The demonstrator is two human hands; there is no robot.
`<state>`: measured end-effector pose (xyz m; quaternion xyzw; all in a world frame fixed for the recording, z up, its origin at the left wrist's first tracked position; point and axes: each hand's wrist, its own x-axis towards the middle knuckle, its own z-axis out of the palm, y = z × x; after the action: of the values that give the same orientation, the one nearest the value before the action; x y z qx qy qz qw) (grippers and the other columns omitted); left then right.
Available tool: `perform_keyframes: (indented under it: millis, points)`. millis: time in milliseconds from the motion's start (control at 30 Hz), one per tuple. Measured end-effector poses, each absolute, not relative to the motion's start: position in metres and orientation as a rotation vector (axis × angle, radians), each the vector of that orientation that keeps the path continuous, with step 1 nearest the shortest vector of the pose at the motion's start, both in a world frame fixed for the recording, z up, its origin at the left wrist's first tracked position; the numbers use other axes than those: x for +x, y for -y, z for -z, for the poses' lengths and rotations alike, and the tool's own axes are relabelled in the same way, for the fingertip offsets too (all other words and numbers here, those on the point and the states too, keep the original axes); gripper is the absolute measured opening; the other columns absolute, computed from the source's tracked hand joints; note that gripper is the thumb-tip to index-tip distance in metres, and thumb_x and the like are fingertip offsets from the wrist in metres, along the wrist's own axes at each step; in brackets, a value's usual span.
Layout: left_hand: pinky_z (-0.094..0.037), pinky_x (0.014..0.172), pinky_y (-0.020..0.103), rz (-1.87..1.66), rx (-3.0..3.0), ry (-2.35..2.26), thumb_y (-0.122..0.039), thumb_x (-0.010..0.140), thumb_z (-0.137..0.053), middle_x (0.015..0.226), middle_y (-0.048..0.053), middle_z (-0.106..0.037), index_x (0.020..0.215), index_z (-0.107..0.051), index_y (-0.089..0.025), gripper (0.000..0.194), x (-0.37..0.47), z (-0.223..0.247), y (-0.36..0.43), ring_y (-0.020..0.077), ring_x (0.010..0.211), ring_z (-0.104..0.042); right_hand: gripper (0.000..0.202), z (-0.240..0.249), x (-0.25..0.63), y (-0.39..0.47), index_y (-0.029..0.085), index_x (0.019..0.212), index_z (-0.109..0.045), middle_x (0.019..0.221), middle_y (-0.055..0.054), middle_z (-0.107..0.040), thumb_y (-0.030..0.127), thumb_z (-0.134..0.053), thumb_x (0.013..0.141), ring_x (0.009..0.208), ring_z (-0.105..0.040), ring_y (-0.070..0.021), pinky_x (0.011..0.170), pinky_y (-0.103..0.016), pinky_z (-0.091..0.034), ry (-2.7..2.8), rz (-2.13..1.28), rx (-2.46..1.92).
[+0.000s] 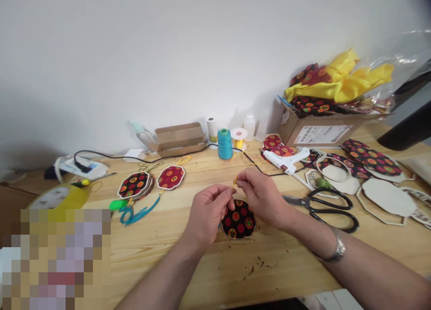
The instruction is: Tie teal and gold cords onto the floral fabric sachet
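Observation:
Near the middle of the wooden table (151,256) lies a round black patterned fabric piece (238,220) with a pale rim. Just above its upper edge, my left hand (212,211) is closed, thumb and finger pinching a thin yellow cord (235,182). My right hand (261,195) pinches the same cord from the other side, its fingertips close to the left ones. The cord's lower end is hidden by the fingers. Dark scraps (259,263) are scattered in front of the fabric piece.
Black-handled scissors (332,207) and a white glue gun (284,159) lie right. A teal thread spool (224,145) stands behind the hands. Fabric pieces (135,185) with teal tassels are left. A cardboard box (316,129) holds fabric at back right.

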<state>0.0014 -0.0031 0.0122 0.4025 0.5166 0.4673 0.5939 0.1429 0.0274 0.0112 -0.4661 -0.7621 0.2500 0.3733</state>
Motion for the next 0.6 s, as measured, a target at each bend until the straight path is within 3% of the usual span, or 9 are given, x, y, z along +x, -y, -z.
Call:
perform_keyframes:
  millis: [133, 300, 400, 600]
  points:
    - [-0.02, 0.04, 0.017, -1.124, 0.912, -1.199, -0.031, 0.074, -0.063, 0.05, -0.003, -0.053, 0.067, -0.061, -0.012, 0.019, 0.003, -0.013, 0.005, 0.0016, 0.04, -0.032, 0.015, -0.014, 0.143, -0.031, 0.016, 0.074, -0.056, 0.071, -0.002, -0.057, 0.017, -0.045, 0.084, 0.067, -0.05, -0.0135, 0.064, -0.027, -0.038, 1.905, -0.74, -1.211]
    - [-0.02, 0.04, 0.017, -1.177, 0.876, -1.184, -0.031, 0.073, -0.064, 0.052, -0.002, -0.053, 0.071, -0.063, -0.012, 0.019, 0.003, -0.014, 0.004, 0.0017, 0.04, -0.031, 0.028, -0.014, 0.147, -0.042, 0.015, 0.074, -0.059, 0.068, -0.002, -0.058, 0.035, -0.045, 0.085, 0.057, -0.046, -0.0095, 0.055, -0.024, -0.037, 1.561, -1.321, -1.126]
    - [-0.021, 0.041, 0.017, -1.18, 0.893, -1.181, -0.031, 0.074, -0.064, 0.053, -0.002, -0.053, 0.07, -0.063, -0.012, 0.019, 0.002, -0.015, 0.004, 0.002, 0.041, -0.032, 0.033, -0.014, 0.147, -0.041, 0.013, 0.072, -0.062, 0.064, -0.001, -0.055, 0.043, -0.053, 0.08, 0.051, -0.04, -0.0076, 0.049, -0.022, -0.032, 1.391, -1.603, -1.068]
    - [-0.021, 0.041, 0.018, -1.128, 0.953, -1.188, -0.031, 0.075, -0.062, 0.053, -0.003, -0.053, 0.069, -0.063, -0.013, 0.019, 0.003, -0.013, 0.006, 0.0024, 0.04, -0.031, 0.024, -0.013, 0.14, -0.032, 0.014, 0.063, -0.062, 0.059, 0.002, -0.056, 0.037, -0.069, 0.066, 0.055, -0.043, -0.0079, 0.053, -0.022, -0.034, 1.324, -1.608, -1.033]
